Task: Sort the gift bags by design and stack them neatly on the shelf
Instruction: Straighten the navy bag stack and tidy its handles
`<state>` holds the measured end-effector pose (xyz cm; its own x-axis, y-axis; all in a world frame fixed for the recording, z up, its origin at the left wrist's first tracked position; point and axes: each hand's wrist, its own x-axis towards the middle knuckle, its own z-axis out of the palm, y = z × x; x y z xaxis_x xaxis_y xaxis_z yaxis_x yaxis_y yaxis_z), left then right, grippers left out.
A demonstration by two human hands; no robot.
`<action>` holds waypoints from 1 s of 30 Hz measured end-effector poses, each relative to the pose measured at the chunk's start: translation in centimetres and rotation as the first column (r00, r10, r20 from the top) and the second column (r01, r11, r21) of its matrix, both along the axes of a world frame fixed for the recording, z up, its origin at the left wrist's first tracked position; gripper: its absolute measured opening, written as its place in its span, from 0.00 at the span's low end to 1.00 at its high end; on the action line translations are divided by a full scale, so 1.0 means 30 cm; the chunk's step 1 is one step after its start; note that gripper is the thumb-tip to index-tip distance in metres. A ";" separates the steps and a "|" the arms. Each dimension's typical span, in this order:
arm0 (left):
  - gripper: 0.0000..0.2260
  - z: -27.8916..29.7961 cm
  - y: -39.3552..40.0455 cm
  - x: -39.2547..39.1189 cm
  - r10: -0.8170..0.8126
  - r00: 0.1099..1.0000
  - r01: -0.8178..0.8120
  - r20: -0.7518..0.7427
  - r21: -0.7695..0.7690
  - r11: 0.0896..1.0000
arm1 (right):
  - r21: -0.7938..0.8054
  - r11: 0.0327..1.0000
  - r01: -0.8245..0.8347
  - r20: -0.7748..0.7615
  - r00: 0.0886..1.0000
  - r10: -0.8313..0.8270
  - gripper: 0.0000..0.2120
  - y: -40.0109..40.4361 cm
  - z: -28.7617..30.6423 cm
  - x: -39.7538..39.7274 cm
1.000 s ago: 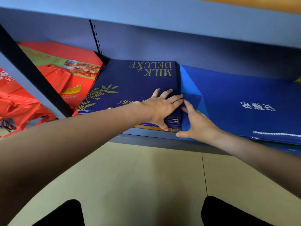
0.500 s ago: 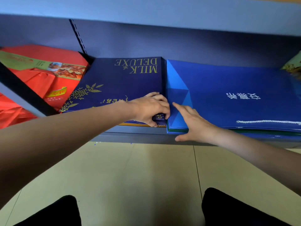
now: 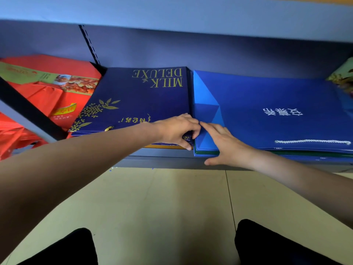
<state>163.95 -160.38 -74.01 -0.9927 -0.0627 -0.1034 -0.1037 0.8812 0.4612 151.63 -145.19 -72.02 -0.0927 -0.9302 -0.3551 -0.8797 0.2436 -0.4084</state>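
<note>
**Both my hands at the seam between two blue stacks**

The shelf [image 3: 164,159] runs across in front of me, a grey-blue board with another board close above it and a slotted upright at the back. I place everything else from the navy stack [image 3: 137,100], the pile of dark gift bags printed "MILK DELUXE" in gold, which lies flat near the middle of the shelf.

Directly right of the navy stack, edge against edge, lies the bright blue stack [image 3: 277,104], the widest pile, with white characters on its top bag and a white rope handle along its front edge. Left of the navy stack, beyond the upright, the red bags [image 3: 55,92] lie looser and partly crumpled, a food picture on the top one. Far right of the navy stack, past the bright blue pile, a corner of a greenish bag [image 3: 342,77] shows; I cannot tell its design.

My left hand [image 3: 177,129] grips the front right corner of the navy stack: fingers curled over the top, thumb under the front edges, pinching several bags together. My right hand [image 3: 223,144] lies flat and relaxed on the front left corner of the bright blue stack, just right of the navy one, fingers straight, thumb spread down over the shelf's front lip. Its fingertips nearly meet my left hand's knuckles.

Below the shelf is pale tiled floor [image 3: 162,203], with my dark-clad knees [image 3: 63,247] at the bottom.
</note>
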 end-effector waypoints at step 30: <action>0.27 0.095 -0.131 0.334 0.332 0.937 -0.314 0.104 -0.163 0.935 | -0.214 0.971 0.109 0.096 0.991 -0.090 0.26 -0.151 0.047 0.058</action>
